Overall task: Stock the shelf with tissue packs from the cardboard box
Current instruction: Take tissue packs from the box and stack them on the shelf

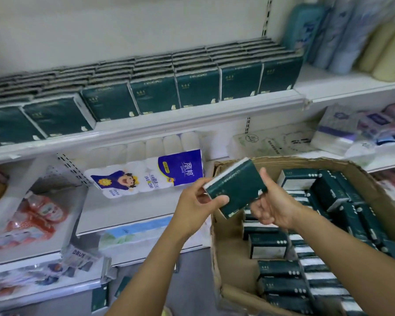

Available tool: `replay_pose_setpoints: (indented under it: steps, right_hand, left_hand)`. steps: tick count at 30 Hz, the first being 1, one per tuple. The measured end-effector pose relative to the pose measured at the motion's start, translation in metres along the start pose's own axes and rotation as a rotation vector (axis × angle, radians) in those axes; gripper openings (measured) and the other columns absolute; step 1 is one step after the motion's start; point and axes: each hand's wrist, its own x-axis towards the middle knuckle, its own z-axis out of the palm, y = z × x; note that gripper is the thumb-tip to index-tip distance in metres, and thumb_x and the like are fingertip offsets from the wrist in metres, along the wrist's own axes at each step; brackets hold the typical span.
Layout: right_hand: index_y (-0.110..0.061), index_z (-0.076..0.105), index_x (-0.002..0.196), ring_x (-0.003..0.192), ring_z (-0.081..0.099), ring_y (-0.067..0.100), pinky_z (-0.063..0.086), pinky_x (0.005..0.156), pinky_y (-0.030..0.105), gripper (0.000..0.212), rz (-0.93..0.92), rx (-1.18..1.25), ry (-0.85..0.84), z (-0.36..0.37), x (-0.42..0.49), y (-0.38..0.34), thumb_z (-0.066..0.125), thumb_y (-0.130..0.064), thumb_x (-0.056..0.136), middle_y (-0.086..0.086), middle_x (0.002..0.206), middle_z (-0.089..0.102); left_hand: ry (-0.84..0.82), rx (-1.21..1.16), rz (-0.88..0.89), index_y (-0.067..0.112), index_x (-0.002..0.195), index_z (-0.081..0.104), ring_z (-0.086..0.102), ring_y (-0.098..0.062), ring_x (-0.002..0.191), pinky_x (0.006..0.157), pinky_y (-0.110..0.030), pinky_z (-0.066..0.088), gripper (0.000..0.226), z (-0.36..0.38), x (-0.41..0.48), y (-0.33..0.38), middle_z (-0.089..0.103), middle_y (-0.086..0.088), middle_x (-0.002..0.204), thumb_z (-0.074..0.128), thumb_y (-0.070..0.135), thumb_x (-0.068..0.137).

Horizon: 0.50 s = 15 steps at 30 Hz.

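Observation:
A dark green tissue pack [235, 187] is held tilted above the left end of the cardboard box [374, 185]. My left hand [197, 207] grips its left end, thumb on the front face. My right hand [271, 206] holds its right end, thumb raised along the edge. Several more green packs [281, 269] lie inside the box. The upper white shelf [160, 123] carries rows of the same green packs [154, 96], standing upright several deep.
Below that shelf lies a white and blue toilet roll bundle [151, 176]. Red packets [38, 216] sit at lower left, mixed tissue packs [351, 131] on the right shelf, tall wrapped rolls [342, 35] at top right. Two green packs [100, 297] rest near the floor.

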Motion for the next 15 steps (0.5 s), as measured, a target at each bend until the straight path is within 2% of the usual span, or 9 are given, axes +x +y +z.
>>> replay_pose_setpoints:
  steps: [2,5,8,11,13,15]
  right_hand:
    - [-0.013,0.062,0.116,0.04,0.032,0.015,0.019,0.04,0.02,0.092,-0.085,-0.039,-0.017,0.013,0.004,-0.007,0.011,-0.081,0.082,0.015,0.061,0.052]
    - [-0.015,0.063,0.114,0.053,0.042,0.016,0.022,0.049,0.026,0.088,-0.209,0.002,-0.025,0.033,0.009,-0.016,0.018,-0.082,0.079,0.011,0.078,0.056]
    - [-0.023,0.064,0.113,0.068,0.051,0.017,0.033,0.053,0.027,0.077,-0.334,0.012,-0.003,0.051,0.013,-0.028,0.041,-0.083,0.071,0.007,0.094,0.06]
    - [-0.023,0.073,0.096,0.081,0.048,0.028,0.038,0.064,0.033,0.069,-0.452,-0.025,0.01,0.068,0.017,-0.042,0.078,-0.074,0.05,0.01,0.099,0.062]
    - [-0.02,0.076,0.095,0.087,0.046,0.03,0.039,0.075,0.039,0.063,-0.479,-0.096,-0.003,0.079,0.017,-0.05,0.086,-0.063,0.049,0.012,0.097,0.066]
    - [-0.021,0.076,0.097,0.089,0.051,0.027,0.039,0.078,0.037,0.047,-0.477,-0.148,-0.027,0.09,0.019,-0.059,0.086,-0.048,0.06,0.008,0.098,0.072]
  left_hand:
    - [0.036,-0.116,-0.062,0.021,0.11,0.064,0.068,-0.005,0.082,0.069,-0.016,0.053,0.031,-0.009,0.0,0.009,0.073,0.006,0.095,0.076,0.017,0.082]
    - [0.06,-0.151,-0.084,0.019,0.111,0.063,0.065,-0.006,0.066,0.059,-0.018,0.05,0.028,-0.028,0.0,0.023,0.073,-0.002,0.086,0.072,0.019,0.085]
    - [0.063,-0.121,-0.085,0.024,0.114,0.06,0.066,-0.009,0.067,0.061,-0.024,0.049,0.031,-0.052,0.0,0.031,0.073,-0.005,0.09,0.071,0.026,0.086]
    - [0.077,-0.093,-0.071,0.027,0.119,0.056,0.064,-0.009,0.066,0.06,-0.025,0.046,0.035,-0.078,0.001,0.038,0.075,0.005,0.09,0.07,0.029,0.087]
    - [0.099,-0.096,-0.056,0.029,0.12,0.053,0.063,-0.005,0.065,0.057,-0.02,0.045,0.038,-0.096,0.003,0.041,0.075,0.006,0.091,0.071,0.027,0.086]
    - [0.132,-0.088,-0.044,0.031,0.124,0.05,0.063,-0.002,0.068,0.056,-0.015,0.045,0.046,-0.114,0.005,0.043,0.073,0.004,0.092,0.073,0.028,0.084]
